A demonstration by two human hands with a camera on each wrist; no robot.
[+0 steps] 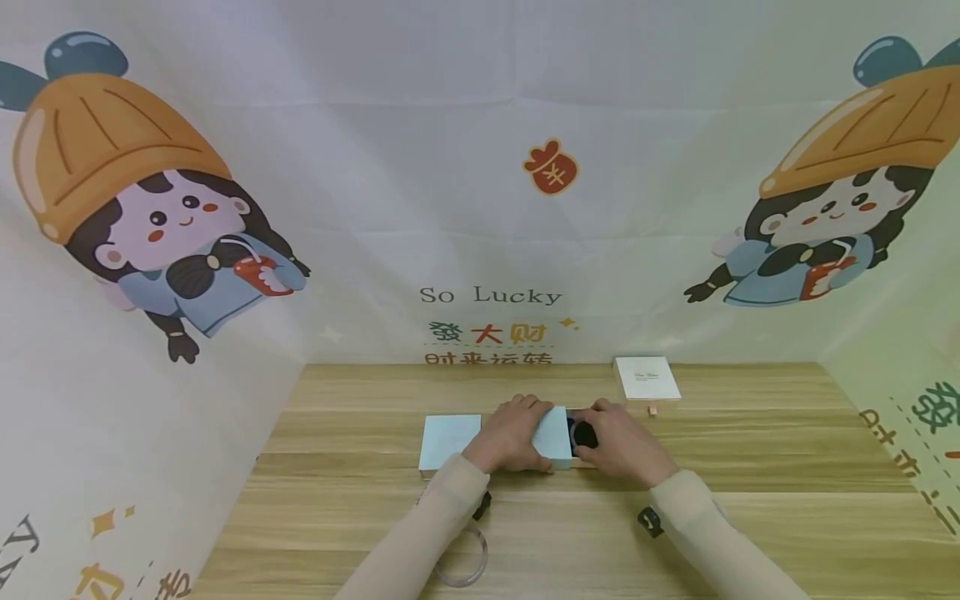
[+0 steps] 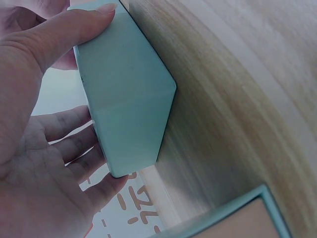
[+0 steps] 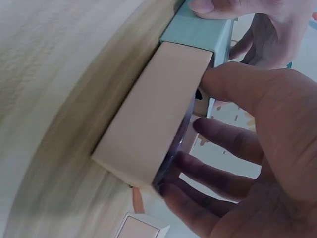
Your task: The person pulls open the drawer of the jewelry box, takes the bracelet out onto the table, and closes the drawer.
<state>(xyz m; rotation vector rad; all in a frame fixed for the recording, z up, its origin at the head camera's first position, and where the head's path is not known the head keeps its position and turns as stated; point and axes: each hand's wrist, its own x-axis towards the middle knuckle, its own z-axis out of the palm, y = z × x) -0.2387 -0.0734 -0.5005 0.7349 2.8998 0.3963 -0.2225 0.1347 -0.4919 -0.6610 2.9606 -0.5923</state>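
Between the hands, a pale teal box sleeve (image 1: pixel 553 437) lies on the table with its peach drawer (image 3: pixel 148 114) slid part way out to the right. My left hand (image 1: pixel 513 433) grips the sleeve, its thumb pressed on the side in the left wrist view. Over the drawer's open top, my right hand (image 1: pixel 622 442) has its thumb and fingers around a translucent purplish bangle (image 3: pixel 181 139), which sits partly inside against a dark lining. The drawer wall and fingers hide most of the bangle.
A second teal box (image 1: pixel 450 442) stands left of my left hand. At the back right lies a white box (image 1: pixel 647 379) with a small peach tab (image 1: pixel 652 411). Another clear bangle (image 1: pixel 483 554) rests near my left forearm. Printed cloth walls (image 1: pixel 450 192) border the table.
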